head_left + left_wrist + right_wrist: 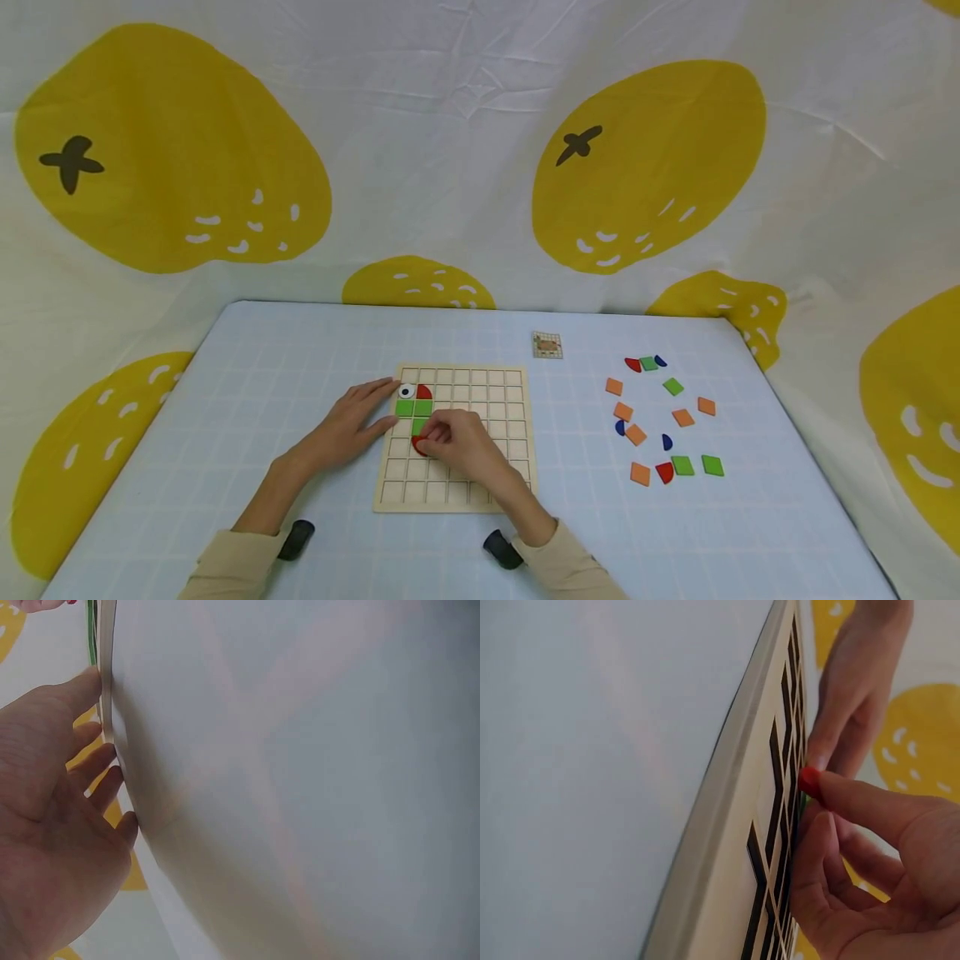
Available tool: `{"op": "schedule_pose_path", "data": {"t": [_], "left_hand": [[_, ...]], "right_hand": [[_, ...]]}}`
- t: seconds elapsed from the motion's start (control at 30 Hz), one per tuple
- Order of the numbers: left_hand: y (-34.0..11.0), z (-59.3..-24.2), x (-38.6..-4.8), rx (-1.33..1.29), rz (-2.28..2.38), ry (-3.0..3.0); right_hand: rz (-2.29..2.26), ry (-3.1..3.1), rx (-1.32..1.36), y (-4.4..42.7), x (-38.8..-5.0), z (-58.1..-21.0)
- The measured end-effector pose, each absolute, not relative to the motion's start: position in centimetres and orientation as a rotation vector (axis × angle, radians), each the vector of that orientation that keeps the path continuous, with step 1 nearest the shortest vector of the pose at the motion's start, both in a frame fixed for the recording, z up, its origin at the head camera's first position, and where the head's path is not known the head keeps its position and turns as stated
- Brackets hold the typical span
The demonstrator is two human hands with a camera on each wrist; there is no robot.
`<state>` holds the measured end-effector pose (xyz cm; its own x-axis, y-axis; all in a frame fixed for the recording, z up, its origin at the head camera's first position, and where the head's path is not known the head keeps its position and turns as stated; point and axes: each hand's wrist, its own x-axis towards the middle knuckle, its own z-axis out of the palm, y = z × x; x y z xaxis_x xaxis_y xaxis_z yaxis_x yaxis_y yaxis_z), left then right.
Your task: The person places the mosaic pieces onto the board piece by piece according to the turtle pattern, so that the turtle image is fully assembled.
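A wooden grid board (457,497) lies on the table. My right hand (467,446) pinches a red quarter-circle tile (810,782) between thumb and fingers, low over the board just below a green square tile (420,426). Fingers nearly straight, my left hand (347,423) touches the board's left edge; in the left wrist view the hand (56,795) has its fingertips against that edge. At the board's upper left are a white round tile with a black dot (406,392), another red quarter-circle (424,392) and two green squares (405,408) side by side.
Loose tiles lie to the right of the board: several orange squares (640,474), green pieces (682,465), red quarter-circles (665,472) and blue half-circles (667,442). A small picture card (547,345) is behind the board's right corner. Patterned cloth (435,167) hangs behind the table.
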<state>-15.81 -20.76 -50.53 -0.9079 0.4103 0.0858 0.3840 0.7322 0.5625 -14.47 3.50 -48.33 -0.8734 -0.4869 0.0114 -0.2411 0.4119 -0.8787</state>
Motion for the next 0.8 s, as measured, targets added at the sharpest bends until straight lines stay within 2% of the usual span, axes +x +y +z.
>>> {"op": "schedule_pose_path", "data": {"t": [0.8], "left_hand": [[-20.55, -50.10, -15.50, 0.678, 0.947, 2.900]], "right_hand": [[-1.410, 2.481, -0.582, 2.82, -14.25, -47.58]]}}
